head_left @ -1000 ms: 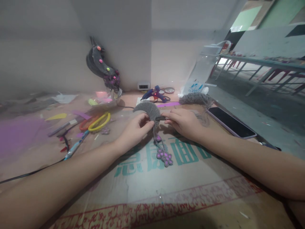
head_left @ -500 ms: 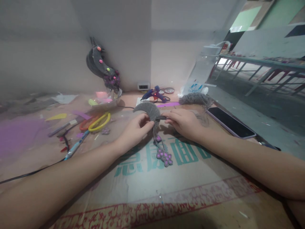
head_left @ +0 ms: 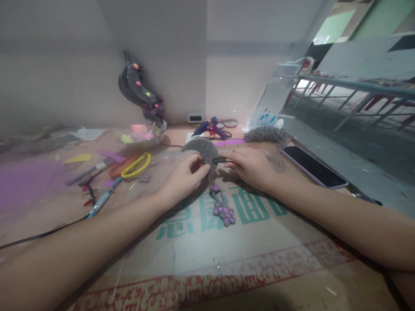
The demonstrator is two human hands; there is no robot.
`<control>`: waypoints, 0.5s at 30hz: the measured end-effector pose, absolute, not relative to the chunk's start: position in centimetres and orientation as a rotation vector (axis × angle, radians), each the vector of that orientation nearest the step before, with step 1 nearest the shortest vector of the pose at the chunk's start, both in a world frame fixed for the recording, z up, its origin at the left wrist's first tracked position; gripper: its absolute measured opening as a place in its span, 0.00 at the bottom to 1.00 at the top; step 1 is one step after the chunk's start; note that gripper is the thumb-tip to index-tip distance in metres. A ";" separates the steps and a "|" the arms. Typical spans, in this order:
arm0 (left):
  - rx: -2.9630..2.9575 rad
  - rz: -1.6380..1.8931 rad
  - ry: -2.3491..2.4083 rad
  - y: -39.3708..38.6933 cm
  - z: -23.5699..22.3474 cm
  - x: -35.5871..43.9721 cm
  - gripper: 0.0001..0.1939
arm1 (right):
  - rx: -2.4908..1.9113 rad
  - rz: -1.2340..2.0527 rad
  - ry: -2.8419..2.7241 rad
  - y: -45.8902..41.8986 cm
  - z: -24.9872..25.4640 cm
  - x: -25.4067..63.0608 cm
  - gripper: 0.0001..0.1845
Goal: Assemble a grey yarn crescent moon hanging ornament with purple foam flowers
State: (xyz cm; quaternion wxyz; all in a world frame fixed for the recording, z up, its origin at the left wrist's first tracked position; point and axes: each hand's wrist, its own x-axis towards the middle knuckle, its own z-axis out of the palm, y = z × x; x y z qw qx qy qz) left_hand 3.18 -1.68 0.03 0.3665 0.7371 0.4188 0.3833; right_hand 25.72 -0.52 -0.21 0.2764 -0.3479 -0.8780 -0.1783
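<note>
A crescent wrapped in grey yarn (head_left: 205,148) is held just above the table, its pointed tip toward the left. My left hand (head_left: 188,175) pinches its lower edge between thumb and fingers. On the other side my right hand (head_left: 248,164) is closed on a short dark-grey length of yarn (head_left: 219,160) at the crescent's right edge; its fingertips partly cover that. Below the crescent dangle grey strands with a small purple-centred piece (head_left: 215,187) and a cluster of grey-and-purple flowers (head_left: 224,214).
Behind the hands lie a blue glue gun (head_left: 212,128) with a red light and a skein of grey yarn (head_left: 267,136). A phone (head_left: 314,166) rests at right. Yellow-handled scissors (head_left: 136,166), a blue pen (head_left: 105,198) and a bowl (head_left: 152,140) are at left. A bottle (head_left: 272,97) stands behind.
Both hands keep their hold, and the crescent stays almost where it was. The whole view has shifted very slightly.
</note>
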 end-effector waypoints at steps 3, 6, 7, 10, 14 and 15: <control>1.903 0.973 1.068 -1.8 0.1 3.2 0.07 | -0.917 -0.490 -2.351 -0.5 -0.2 25.7 0.19; 1.918 0.965 1.075 -1.9 0.1 3.2 0.08 | -0.908 -0.492 -2.350 -0.6 -0.2 25.7 0.19; 1.926 0.963 1.081 -1.9 0.1 3.2 0.08 | -0.905 -0.496 -2.350 -0.6 -0.2 25.7 0.19; 1.947 0.958 1.091 -1.8 -0.1 3.1 0.08 | -0.884 -0.518 -2.344 -0.6 -0.2 25.6 0.19; 1.946 0.958 1.086 -1.6 -0.3 3.1 0.08 | -0.870 -0.523 -2.349 -0.5 -0.3 25.7 0.18; 1.944 0.957 1.085 -1.5 -0.3 3.0 0.07 | -0.875 -0.513 -2.355 -0.5 -0.3 25.7 0.18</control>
